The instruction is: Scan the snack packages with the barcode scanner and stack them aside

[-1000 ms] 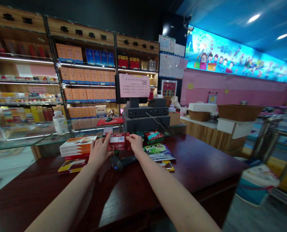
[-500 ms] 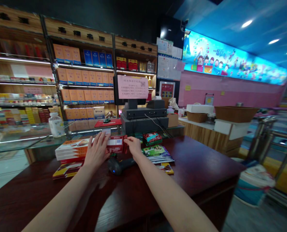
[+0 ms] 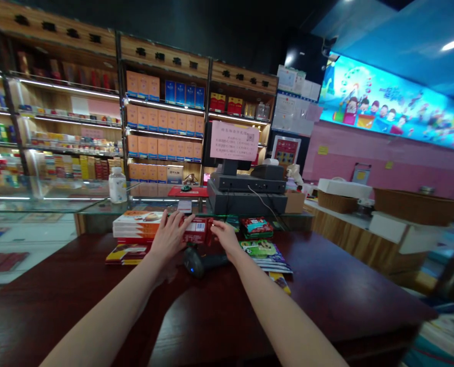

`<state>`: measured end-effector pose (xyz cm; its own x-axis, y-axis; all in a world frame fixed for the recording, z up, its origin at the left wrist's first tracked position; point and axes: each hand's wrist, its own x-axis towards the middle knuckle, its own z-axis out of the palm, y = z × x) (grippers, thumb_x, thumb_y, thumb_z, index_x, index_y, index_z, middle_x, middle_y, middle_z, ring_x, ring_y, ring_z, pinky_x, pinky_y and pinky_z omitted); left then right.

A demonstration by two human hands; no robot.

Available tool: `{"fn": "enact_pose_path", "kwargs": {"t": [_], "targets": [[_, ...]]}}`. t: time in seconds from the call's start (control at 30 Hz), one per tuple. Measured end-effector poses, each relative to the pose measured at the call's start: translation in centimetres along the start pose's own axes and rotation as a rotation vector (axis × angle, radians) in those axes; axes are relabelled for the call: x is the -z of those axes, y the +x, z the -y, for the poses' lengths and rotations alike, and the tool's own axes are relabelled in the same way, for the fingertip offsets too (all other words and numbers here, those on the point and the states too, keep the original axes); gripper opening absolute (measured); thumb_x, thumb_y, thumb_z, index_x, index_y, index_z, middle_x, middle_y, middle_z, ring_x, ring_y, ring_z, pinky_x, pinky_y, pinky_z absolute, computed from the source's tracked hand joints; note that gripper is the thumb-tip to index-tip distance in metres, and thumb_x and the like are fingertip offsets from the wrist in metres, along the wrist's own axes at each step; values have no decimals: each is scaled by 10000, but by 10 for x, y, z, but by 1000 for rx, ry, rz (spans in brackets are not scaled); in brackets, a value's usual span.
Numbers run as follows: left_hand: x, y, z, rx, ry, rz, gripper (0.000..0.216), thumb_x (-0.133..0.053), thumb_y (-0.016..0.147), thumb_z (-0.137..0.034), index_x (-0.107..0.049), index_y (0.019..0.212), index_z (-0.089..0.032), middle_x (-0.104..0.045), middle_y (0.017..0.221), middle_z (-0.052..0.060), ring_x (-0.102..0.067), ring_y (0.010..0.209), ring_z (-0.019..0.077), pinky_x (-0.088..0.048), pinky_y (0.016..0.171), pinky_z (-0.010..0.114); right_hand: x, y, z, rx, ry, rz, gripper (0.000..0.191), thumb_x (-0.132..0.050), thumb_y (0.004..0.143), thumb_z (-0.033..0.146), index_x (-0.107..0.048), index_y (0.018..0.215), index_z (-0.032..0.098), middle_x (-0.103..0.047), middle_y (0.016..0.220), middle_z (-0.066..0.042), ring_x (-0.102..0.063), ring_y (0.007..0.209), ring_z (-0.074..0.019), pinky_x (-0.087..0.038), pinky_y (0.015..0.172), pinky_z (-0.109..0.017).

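Observation:
A red packet (image 3: pixel 198 230) with a white barcode label facing me is held between my hands above the dark table. My left hand (image 3: pixel 170 235) covers its left end, with the fingers spread along the top edge and the thumb low. My right hand (image 3: pixel 226 237) pinches the right end. Just below the packet lies a black barcode scanner (image 3: pixel 195 262), its blue light on. Beside my left hand is a stack of white and orange boxes (image 3: pixel 133 225), with yellow and brown packs (image 3: pixel 124 254) in front. To the right are red and green packets (image 3: pixel 256 227) and green and purple packs (image 3: pixel 263 251).
A yellow pack (image 3: pixel 280 282) lies at the right of the packs. Behind the table stand a grey cash register (image 3: pixel 246 196) and a glass counter with a white bottle (image 3: pixel 117 184). Shelves of orange boxes (image 3: pixel 166 121) line the back wall. Baskets (image 3: pixel 336 201) sit on a side counter.
The view has swung a little to the right-to-left, so the scene sits further right. Both hands keep hold of the red packet, which stays above the scanner.

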<state>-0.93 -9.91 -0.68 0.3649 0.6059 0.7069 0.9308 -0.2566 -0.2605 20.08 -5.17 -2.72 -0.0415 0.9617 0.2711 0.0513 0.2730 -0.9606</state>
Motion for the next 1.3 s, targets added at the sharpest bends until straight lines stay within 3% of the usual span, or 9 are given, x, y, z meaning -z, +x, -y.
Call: {"fn": "enact_pose_path", "kwargs": {"t": [0.1,0.2,0.4,0.57,0.8,1.1,1.3], "targets": [[-4,-4,3,63,0,-1,786,-709,725,-294,-435,1460,-255,-543,1341,134,-454,1310,321,-159,1204,557,10,-3,-6,-12,-55,94,483,-645,778,306,-644,1253,216,-720,1195,-76,-679,1067,-225,-541,880,-373],[-7,-7,7,80,3,18,792,-712,731,-315,-426,1466,-251,-535,1347,138,-458,1302,329,-167,1196,568,23,-10,-13,69,-176,194,493,-644,781,240,-626,1271,190,-720,1197,-96,-676,1100,-221,-487,1014,-401],[-10,-10,14,63,15,43,820,-727,718,-293,-418,1476,-251,-530,1346,150,-460,1298,339,-170,1190,575,47,-32,-14,160,-360,442,513,-660,804,267,-605,1311,209,-702,1244,-83,-654,1157,-240,-473,1047,-428],[-12,-11,18,64,28,52,799,-718,721,-289,-430,1466,-255,-538,1343,146,-451,1308,336,-146,1196,584,51,-42,-10,196,-541,575,776,-827,672,350,-553,1387,221,-675,1292,-90,-627,1195,-272,-450,1065,-420],[-11,-14,20,62,61,67,767,-706,718,-285,-460,1444,-256,-548,1343,155,-448,1313,343,-150,1196,588,38,-44,-15,419,-838,550,802,-828,659,306,-544,1406,245,-680,1272,-96,-618,1156,-311,-444,1016,-419],[-11,-19,24,83,13,51,765,-700,715,-267,-463,1443,-263,-562,1333,145,-454,1311,340,-149,1198,581,40,-44,-14,421,-709,452,671,-772,688,253,-602,1335,299,-743,1114,-34,-686,1032,-261,-483,939,-373],[-14,-26,28,125,11,60,773,-709,707,-249,-466,1441,-257,-554,1340,142,-451,1315,337,-124,1203,584,44,-40,0,371,-504,414,735,-756,712,237,-520,1404,313,-712,1219,-22,-661,1134,-239,-442,1044,-405]]}}
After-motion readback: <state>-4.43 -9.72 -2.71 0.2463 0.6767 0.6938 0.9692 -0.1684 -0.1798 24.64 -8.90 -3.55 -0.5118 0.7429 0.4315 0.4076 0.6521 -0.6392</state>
